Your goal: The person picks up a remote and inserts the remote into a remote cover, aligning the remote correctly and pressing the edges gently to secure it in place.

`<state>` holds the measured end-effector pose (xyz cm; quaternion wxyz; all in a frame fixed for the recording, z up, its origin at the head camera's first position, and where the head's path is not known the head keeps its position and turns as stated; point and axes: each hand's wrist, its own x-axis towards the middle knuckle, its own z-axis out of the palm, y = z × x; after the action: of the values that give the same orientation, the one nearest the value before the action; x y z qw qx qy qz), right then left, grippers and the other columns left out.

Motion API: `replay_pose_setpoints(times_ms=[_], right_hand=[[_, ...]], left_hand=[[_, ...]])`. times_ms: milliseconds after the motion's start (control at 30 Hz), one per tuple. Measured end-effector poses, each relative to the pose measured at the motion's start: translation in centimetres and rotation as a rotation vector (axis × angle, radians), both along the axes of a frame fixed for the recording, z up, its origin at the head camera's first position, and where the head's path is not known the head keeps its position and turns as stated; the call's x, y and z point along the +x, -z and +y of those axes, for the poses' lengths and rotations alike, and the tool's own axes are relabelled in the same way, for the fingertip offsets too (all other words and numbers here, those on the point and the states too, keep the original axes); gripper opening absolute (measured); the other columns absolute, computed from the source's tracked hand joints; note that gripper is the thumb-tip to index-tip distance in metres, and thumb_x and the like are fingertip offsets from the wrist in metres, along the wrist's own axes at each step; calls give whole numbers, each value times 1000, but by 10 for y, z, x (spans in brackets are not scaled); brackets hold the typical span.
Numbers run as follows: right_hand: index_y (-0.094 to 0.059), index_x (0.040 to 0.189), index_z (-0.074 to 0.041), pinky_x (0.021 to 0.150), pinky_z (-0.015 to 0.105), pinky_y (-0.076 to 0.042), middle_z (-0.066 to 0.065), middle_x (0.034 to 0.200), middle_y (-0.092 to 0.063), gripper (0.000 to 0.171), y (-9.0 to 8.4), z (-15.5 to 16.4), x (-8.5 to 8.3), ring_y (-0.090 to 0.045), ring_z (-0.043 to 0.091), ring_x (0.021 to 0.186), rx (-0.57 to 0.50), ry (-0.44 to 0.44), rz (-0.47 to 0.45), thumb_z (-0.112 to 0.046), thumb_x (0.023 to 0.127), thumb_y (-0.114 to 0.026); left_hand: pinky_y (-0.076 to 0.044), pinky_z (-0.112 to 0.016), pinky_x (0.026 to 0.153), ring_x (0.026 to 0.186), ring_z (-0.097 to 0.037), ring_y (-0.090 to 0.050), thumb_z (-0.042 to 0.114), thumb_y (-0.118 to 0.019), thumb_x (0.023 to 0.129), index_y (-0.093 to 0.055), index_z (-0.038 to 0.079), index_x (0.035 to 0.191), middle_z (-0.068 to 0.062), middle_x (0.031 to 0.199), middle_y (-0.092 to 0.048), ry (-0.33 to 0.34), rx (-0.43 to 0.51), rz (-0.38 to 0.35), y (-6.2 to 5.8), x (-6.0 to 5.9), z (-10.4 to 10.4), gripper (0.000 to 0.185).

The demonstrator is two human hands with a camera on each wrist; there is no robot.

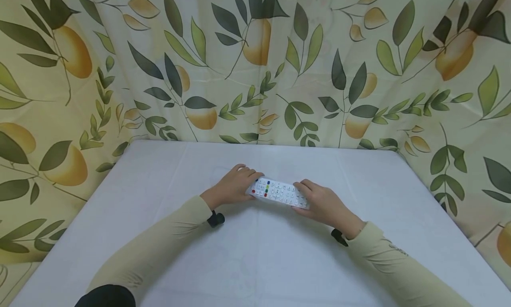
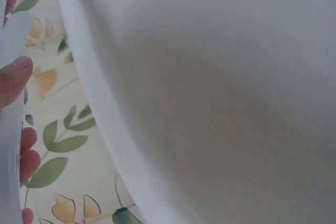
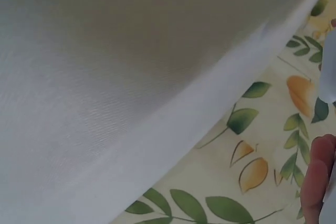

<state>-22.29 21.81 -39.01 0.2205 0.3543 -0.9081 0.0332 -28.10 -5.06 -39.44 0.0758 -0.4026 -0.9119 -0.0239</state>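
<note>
A white remote control (image 1: 279, 192) with rows of buttons, a few of them red, green, yellow and blue, is held between both hands above the table, its button face toward the head camera. My left hand (image 1: 233, 186) grips its left end, thumb on the near edge and fingers over the far one. At the other end, my right hand (image 1: 324, 203) grips it the same way. Only slivers show in the wrist views: the left thumb (image 2: 14, 81) against the remote's white body (image 2: 10, 171), and the right fingers (image 3: 316, 177) beside a white end (image 3: 328, 72).
A white cloth covers the table (image 1: 255, 258), with its far edge close to a curtain (image 1: 255, 89) printed with leaves and yellow fruit. Dark wrist straps (image 1: 216, 219) sit at both cuffs. A black rounded object (image 1: 107, 297) shows at the lower left.
</note>
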Motion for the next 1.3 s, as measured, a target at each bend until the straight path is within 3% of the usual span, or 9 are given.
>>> replay_pose_setpoints(times_ms=[167, 333, 567, 633, 867, 933, 1033, 1167, 1300], right_hand=[[-63, 112, 0, 61, 25, -54, 11, 100, -65, 60, -3, -2, 1, -62, 14, 72, -47, -15, -20, -35, 67, -82], [-63, 113, -1, 62, 26, -55, 12, 102, -65, 62, -5, -3, 2, -64, 16, 74, -45, -13, -18, -35, 66, -83], [-64, 113, 0, 65, 30, -56, 14, 100, -65, 65, -7, -4, 1, -67, 21, 76, -5, -64, 115, -34, 62, -86], [-63, 112, 0, 64, 28, -56, 13, 100, -65, 64, -7, -5, 2, -66, 19, 75, -16, -68, 98, -34, 63, -85], [-63, 113, -1, 63, 26, -54, 11, 102, -64, 57, -8, -13, 6, -60, 13, 74, -117, 4, -115, -31, 68, -82], [-63, 113, -2, 62, 26, -54, 11, 102, -64, 58, -9, -15, 8, -59, 13, 73, -121, 21, -116, -32, 68, -82], [-63, 113, -2, 62, 26, -55, 11, 100, -64, 61, -10, -16, 11, -62, 15, 73, -92, 19, -38, -34, 66, -84], [-63, 113, 0, 62, 27, -56, 13, 99, -66, 67, -15, -12, 15, -66, 20, 74, -50, -13, 91, -36, 61, -86], [-63, 114, 2, 62, 29, -56, 16, 99, -66, 71, -19, -6, 16, -68, 23, 75, -50, -59, 164, -32, 58, -88]], left_hand=[[-33, -41, 108, 114, -16, -58, 37, -77, 75, -54, 11, 128, -2, 122, -64, 14, 116, 31, -2, 1, 1, 63], [-33, -42, 108, 112, -14, -60, 35, -79, 73, -58, 11, 125, -1, 121, -65, 37, 179, 3, -3, 2, 3, 61], [-33, -45, 108, 111, -14, -61, 32, -79, 72, -59, 9, 123, -2, 121, -66, 82, 289, -55, -6, 6, 6, 59], [-32, -45, 108, 111, -14, -60, 34, -79, 72, -59, 10, 123, -1, 121, -66, 80, 291, -52, -6, 7, 7, 60], [-31, -43, 109, 113, -14, -58, 36, -79, 72, -58, 13, 125, 1, 121, -65, 66, 253, -15, -5, 10, 9, 61], [-30, -43, 110, 114, -14, -58, 36, -78, 72, -56, 14, 126, 1, 122, -64, 66, 243, -8, -6, 11, 9, 62], [-28, -44, 111, 117, -15, -55, 40, -77, 73, -52, 15, 131, 1, 125, -62, 71, 217, -1, -9, 13, 7, 68], [-27, -46, 112, 119, -17, -52, 49, -74, 73, -48, 15, 137, 0, 126, -60, 108, 184, 97, -15, 16, 2, 77], [-31, -47, 110, 114, -18, -56, 47, -74, 74, -51, 13, 134, 0, 121, -63, 125, 151, 293, -20, 19, 0, 73]])
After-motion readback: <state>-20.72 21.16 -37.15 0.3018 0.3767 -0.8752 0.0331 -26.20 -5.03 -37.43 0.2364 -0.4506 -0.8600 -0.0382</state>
